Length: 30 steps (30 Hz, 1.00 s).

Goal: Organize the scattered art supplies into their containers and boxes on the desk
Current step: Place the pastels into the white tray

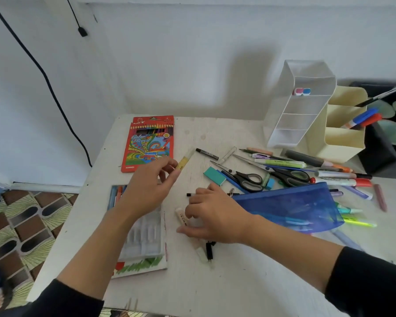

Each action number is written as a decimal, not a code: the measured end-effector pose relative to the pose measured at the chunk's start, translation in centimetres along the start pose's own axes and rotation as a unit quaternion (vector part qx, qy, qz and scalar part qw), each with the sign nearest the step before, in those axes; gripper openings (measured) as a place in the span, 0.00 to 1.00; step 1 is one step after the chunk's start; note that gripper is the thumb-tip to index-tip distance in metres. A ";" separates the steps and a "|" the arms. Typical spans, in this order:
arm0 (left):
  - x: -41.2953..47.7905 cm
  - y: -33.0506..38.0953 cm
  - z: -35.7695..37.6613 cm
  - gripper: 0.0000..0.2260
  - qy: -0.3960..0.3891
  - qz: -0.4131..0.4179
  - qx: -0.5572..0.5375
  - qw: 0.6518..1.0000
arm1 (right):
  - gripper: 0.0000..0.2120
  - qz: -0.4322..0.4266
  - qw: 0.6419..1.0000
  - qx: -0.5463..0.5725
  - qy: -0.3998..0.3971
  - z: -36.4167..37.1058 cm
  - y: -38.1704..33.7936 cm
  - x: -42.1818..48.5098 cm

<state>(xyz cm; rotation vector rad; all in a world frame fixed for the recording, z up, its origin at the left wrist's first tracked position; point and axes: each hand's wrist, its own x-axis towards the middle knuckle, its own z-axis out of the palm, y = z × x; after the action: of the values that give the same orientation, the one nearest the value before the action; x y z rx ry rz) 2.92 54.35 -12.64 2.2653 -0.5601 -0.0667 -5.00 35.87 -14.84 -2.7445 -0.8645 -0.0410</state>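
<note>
Left hand (151, 186) is up over the bench (215, 282), fingertips pinching a yellow stick (183, 162), held at four o'clock of the red colour pencil box (150, 143). Right hand (212, 213) is down at the bench's centre, fingers curled around a cream stick (181, 217) lying on the surface. The open crayon tray (144, 236) sits at eight o'clock, under the left forearm. Blue mesh pouch (290, 202) lies at three o'clock, with scissors (249, 179) and loose pens beyond it. The white organizer (300, 104) and cream organizer (343, 133) stand at one o'clock.
</note>
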 end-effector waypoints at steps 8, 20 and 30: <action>-1.1 -1.1 -1.5 0.02 0.020 -0.051 -0.021 0.998 | 0.16 0.132 0.987 0.049 -0.076 -0.7 -1.5 1.0; 4.0 7.1 2.1 0.10 -0.030 0.003 -0.124 0.992 | 0.04 0.343 0.763 0.479 0.267 -8.8 5.6 -4.4; 6.9 17.7 9.2 0.03 -0.011 -0.004 -0.286 0.958 | 0.16 0.313 0.765 0.417 0.377 -14.7 11.0 -12.2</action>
<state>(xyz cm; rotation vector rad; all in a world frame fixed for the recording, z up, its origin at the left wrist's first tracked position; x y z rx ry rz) 0.51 34.63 -5.45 1.7021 -0.4696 -0.2286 -8.01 16.63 -4.54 -1.7456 0.2586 -0.4648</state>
